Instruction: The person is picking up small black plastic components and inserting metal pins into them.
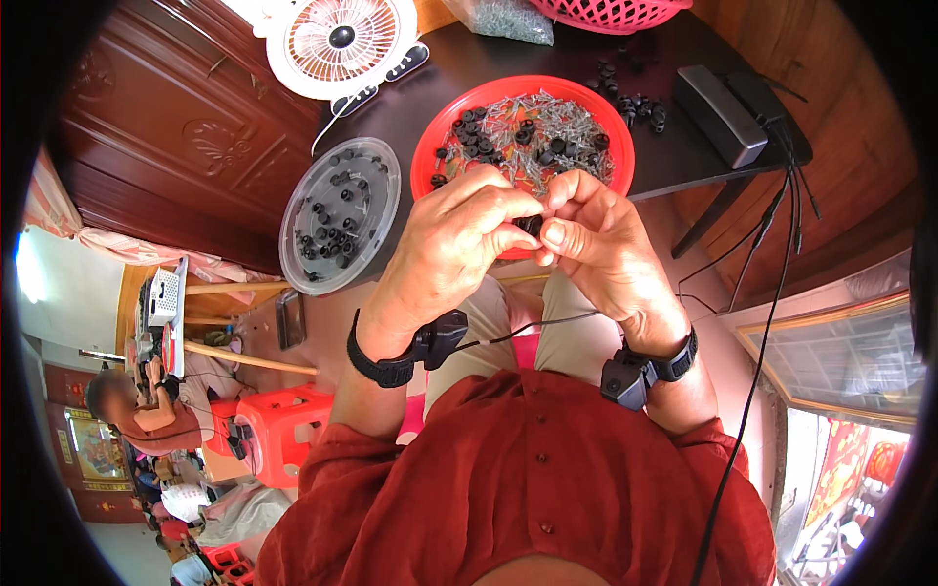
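A small black part [529, 225] sits between the fingertips of both hands, held up in front of the near edge of a red tray. The left hand [454, 239] pinches it between thumb and forefinger; the right hand [601, 239] curls its thumb and fingers in against the other side, though whether it grips the same part or something smaller hidden there I cannot tell. Beyond them the red tray [422, 161] holds a heap of thin silvery metal pins [576, 122], with black round pieces [474, 137] gathered mostly toward its left and near side. The tray rests on a dark tabletop [440, 68]. To its left, just beside the tabletop, a translucent tub [293, 230] contains more black pieces scattered over its bottom. Right of the tray lie loose black pieces [640, 110], next to a long dark box [721, 117] with black cables [782, 186] hanging down beside it. At the far side are a white fan [341, 37], a clear bag [503, 21] with greyish contents and a pink basket [616, 12]. Black straps with small devices circle both wrists. Farther left stand a red stool [283, 430] and, beyond it, another person [166, 420] seated sideways.
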Tool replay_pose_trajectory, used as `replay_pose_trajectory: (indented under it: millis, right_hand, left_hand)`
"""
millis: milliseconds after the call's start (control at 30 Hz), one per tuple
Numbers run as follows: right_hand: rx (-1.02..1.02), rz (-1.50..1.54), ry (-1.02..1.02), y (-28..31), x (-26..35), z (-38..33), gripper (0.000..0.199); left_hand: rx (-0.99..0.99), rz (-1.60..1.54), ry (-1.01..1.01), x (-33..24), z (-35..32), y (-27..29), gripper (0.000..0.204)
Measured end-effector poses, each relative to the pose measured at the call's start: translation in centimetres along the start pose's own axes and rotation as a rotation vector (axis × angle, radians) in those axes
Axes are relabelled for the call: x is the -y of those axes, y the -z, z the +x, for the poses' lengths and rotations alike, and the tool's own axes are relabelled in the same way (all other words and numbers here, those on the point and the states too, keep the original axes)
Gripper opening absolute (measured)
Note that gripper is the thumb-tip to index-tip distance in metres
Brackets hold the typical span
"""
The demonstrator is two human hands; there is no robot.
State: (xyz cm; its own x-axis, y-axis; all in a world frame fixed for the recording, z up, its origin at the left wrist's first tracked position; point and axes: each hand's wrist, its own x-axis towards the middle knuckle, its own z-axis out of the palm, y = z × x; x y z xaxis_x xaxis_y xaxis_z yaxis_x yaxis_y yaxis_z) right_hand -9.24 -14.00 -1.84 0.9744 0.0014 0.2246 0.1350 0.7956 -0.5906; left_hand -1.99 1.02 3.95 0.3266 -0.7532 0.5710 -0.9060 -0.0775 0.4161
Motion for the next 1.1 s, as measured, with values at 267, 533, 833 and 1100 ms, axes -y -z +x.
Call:
replay_pose_trajectory:
  millis: [267, 533, 833, 1100]
  right_hand:
    - [0.053, 0.075, -0.014, 0.6, 0.0, 0.2, 0.017]
    - [0.022, 0.062, -0.042, 0.8, 0.0, 0.2, 0.016]
    - [0.042, -0.068, 0.033, 0.5, 0.5, 0.1, 0.021]
    - [0.013, -0.204, 0.075, 0.8, -0.3, 0.2, 0.019]
  left_hand:
    - [0.021, -0.116, 0.094, -0.4, 0.3, 0.1, 0.025]
    - [0.017, -0.081, 0.124, -0.1, 0.2, -0.1, 0.026]
    - [0.002, -0.015, 0.104, -0.9, 0.7, -0.3, 0.025]
    - [0.044, 0.078, 0.066, -1.2, 1.0, -0.2, 0.022]
